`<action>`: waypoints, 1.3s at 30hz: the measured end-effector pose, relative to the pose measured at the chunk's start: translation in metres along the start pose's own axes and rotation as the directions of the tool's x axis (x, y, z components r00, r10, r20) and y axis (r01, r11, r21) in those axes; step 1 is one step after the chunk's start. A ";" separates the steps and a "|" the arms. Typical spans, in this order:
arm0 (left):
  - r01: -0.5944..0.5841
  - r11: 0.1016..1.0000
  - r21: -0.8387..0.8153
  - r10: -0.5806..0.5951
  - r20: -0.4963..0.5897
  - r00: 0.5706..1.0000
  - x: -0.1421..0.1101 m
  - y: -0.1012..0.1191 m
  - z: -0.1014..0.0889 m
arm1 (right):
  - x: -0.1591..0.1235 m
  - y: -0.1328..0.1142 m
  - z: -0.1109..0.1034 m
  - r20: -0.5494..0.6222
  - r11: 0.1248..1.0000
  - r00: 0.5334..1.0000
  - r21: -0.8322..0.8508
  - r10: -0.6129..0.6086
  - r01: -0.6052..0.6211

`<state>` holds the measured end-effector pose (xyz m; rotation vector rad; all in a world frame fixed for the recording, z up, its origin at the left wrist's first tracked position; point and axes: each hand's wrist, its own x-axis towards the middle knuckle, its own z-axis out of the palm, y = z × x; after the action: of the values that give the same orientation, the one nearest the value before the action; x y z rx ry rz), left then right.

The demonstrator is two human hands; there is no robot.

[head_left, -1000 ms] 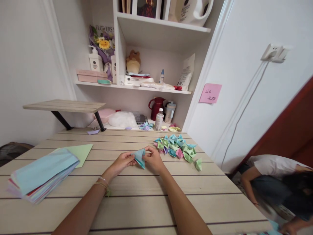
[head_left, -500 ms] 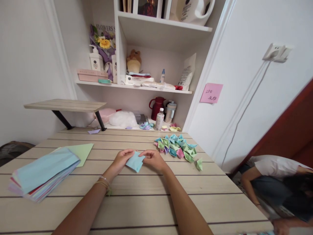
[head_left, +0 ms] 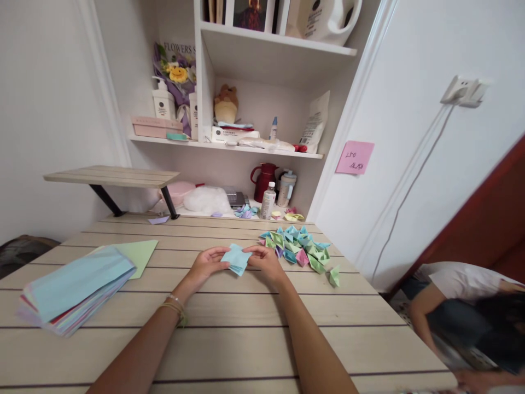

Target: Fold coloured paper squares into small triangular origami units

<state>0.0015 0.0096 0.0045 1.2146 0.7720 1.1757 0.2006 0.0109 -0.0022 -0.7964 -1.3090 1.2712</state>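
A small folded piece of light blue paper (head_left: 237,259) is held between both hands above the middle of the table. My left hand (head_left: 206,264) pinches its left side, thumb below and fingers along the top. At its right corner, my right hand (head_left: 266,261) is closed on it with thumb and fingertips. Several layers show along the paper's lower edge. Just to the right lies a pile of folded paper boats (head_left: 301,246) in blue, green, pink and purple.
A stack of coloured paper sheets (head_left: 77,284) lies at the left, with a green sheet (head_left: 141,257) partly under it. Behind stand a small raised shelf (head_left: 110,175), a plastic bottle (head_left: 268,201) and a red jug (head_left: 263,182). Another person (head_left: 459,306) is low at the right.
The blue paper has turned and its layers now spread at the lower edge. Both hands have shifted their hold to its opposite sides, the right hand slightly further right.
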 end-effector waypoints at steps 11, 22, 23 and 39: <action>-0.070 0.990 0.119 0.078 -0.060 0.995 0.001 0.000 -0.004 | -0.006 -0.011 0.004 0.058 0.996 0.996 0.045 0.073 -0.076; -0.166 0.970 0.177 0.189 -0.127 0.974 0.005 -0.003 -0.001 | 0.000 0.002 0.011 -0.113 0.999 0.994 0.045 -0.007 0.012; -0.163 0.970 0.178 0.184 -0.111 0.977 0.005 -0.004 -0.001 | 0.000 0.004 0.013 -0.113 0.999 0.993 0.043 -0.018 0.023; -0.030 0.990 0.141 0.023 0.046 0.999 0.001 -0.010 0.000 | 0.000 0.007 0.017 0.006 0.991 0.996 -0.105 -0.088 0.088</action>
<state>0.0047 0.0115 -0.0046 1.3674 0.8186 1.1268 0.1824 0.0084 -0.0060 -0.8025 -1.4061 1.1413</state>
